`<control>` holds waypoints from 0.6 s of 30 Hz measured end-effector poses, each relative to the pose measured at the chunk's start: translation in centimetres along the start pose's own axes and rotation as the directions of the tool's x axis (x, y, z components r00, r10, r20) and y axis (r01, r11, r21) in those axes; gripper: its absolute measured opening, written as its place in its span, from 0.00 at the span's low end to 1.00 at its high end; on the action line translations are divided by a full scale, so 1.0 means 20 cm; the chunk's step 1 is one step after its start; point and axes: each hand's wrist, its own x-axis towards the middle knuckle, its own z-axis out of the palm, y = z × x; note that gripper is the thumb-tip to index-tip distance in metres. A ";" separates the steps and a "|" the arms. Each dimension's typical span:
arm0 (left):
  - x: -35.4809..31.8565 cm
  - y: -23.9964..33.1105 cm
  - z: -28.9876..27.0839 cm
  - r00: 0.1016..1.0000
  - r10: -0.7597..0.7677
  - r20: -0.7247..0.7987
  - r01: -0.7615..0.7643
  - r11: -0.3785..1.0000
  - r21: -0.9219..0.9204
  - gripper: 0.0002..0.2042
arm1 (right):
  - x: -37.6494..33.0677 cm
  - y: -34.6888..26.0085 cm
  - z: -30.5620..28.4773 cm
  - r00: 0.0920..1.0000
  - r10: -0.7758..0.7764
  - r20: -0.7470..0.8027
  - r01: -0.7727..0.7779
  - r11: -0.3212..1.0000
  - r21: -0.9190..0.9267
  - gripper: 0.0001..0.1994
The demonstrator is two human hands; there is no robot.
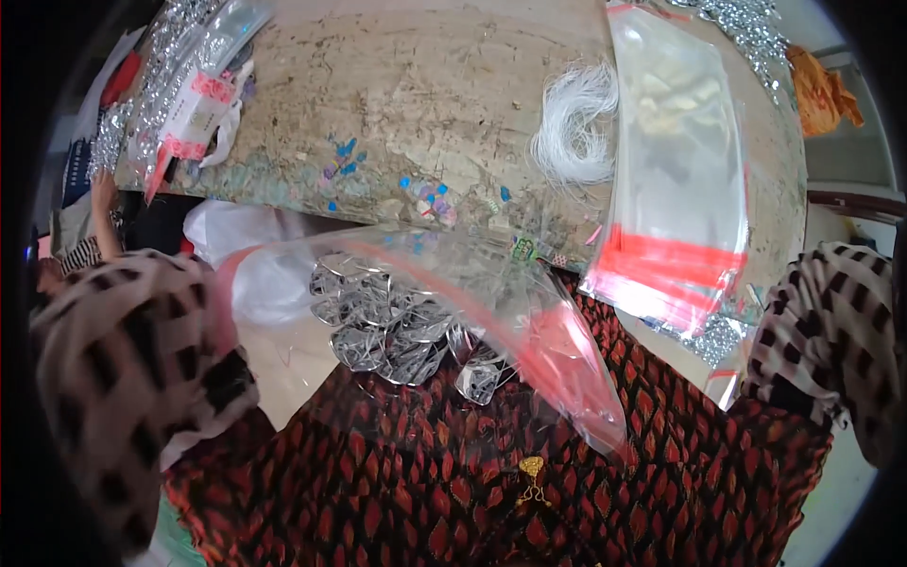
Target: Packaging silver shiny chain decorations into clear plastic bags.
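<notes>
A clear plastic bag (444, 283) with a red strip along its edge bulges up in front of my lap. Inside or behind it is a clump of shiny silver looped pieces (387, 331); their exact kind I cannot make out. My left checked sleeve (123, 369) comes in at the left, close to the bag's left end, and its hand does not show. At the right edge is my right checked sleeve (822, 331), also with no hand visible. Neither sleeve shows what its hand holds, if anything.
On the worn table (406, 104) lie a stack of clear red-edged bags (671, 170), a bundle of white string (576, 128) and blue scraps (345, 156). Silver tinsel-like heaps (746, 24) sit at its sides. Another person's hand (104, 194) is at far left. An orange bag (820, 90) hangs right.
</notes>
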 end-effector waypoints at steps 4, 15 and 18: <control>-0.05 0.02 -0.04 1.000 0.007 0.007 -0.007 1.000 0.014 0.43 | -0.02 -0.02 -0.01 1.000 -0.001 0.003 0.001 1.000 -0.018 0.37; -0.01 0.07 -0.04 0.999 0.013 0.039 -0.017 0.995 0.095 0.41 | -0.06 -0.07 -0.02 1.000 -0.014 0.000 0.014 1.000 -0.021 0.37; 0.00 0.09 -0.04 0.999 0.016 0.046 -0.021 0.993 0.113 0.41 | -0.07 -0.08 -0.03 1.000 -0.016 0.001 0.016 1.000 -0.025 0.37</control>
